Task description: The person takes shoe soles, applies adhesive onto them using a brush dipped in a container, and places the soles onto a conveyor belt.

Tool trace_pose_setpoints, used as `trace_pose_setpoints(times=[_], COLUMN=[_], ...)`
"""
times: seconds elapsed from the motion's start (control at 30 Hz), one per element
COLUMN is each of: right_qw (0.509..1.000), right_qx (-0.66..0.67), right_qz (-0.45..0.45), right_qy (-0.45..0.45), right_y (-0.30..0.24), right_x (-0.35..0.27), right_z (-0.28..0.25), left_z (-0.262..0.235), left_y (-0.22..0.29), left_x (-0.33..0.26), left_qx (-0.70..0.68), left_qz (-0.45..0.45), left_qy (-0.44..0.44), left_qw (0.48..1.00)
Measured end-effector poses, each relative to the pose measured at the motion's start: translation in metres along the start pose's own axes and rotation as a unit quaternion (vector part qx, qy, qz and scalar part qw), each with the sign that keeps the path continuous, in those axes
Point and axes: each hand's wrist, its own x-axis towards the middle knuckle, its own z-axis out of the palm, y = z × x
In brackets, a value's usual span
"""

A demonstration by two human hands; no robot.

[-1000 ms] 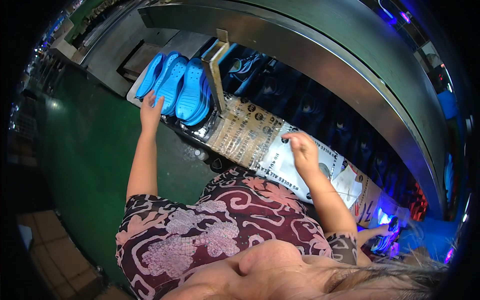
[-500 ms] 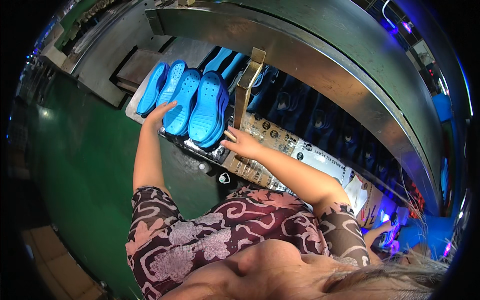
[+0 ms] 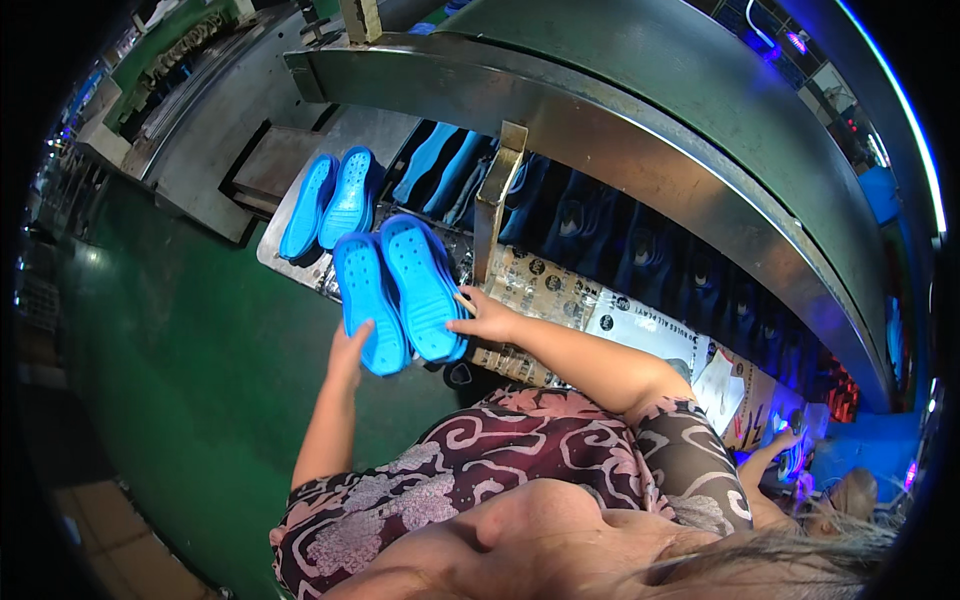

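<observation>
Here, blue soles [image 3: 425, 290] held from either side.
Left hand [image 3: 350, 352] and right hand [image 3: 486, 317] both clamped on them, thumbs uppermost — other soles [image 3: 347, 205] lie on the bench [image 3: 273, 243], beyond the left hand.

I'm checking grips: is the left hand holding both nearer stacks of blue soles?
No, the left hand holds the left stack, while the right hand holds the right stack.

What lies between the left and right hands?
In the head view, the held blue soles lie between them, side by side: the left hand grips the left side, the right hand the right.
</observation>
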Motion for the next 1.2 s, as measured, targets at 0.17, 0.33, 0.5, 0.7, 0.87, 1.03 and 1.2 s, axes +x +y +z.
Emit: trace_pose_setpoints(times=[0.17, 0.33, 0.5, 0.7, 0.87, 1.03, 1.2], right_qw=[0.995, 0.997, 0.991, 0.980, 0.988, 0.974, 0.861], right_qx=[-0.050, 0.004, 0.014, -0.004, 0.024, -0.136, 0.267], right_qz=[0.046, 0.019, 0.095, 0.188, 0.151, -0.021, 0.039], right_qy=[-0.073, -0.070, -0.091, -0.063, 0.013, 0.179, 0.432], right_y=[-0.002, 0.022, 0.036, 0.056, 0.058, 0.076, 0.058], right_x=[-0.046, -0.085, -0.129, -0.185, -0.208, -0.235, -0.309], right_z=[-0.027, -0.046, -0.068, -0.099, -0.099, -0.103, -0.122], left_z=[0.048, 0.090, 0.114, 0.142, 0.159, 0.162, 0.202], left_y=[-0.058, -0.096, -0.099, -0.087, -0.032, -0.011, 0.014], left_x=[-0.074, -0.125, -0.134, -0.073, 0.002, 0.013, -0.058], left_qx=[-0.036, 0.100, 0.153, 0.159, 0.166, 0.299, 0.488], left_qz=[0.005, 0.040, 0.054, 0.114, -0.015, 0.077, 0.438], left_qy=[0.104, 0.122, 0.076, -0.153, -0.280, -0.217, 0.042], left_qw=[0.994, 0.987, 0.984, 0.969, 0.945, 0.926, 0.754])
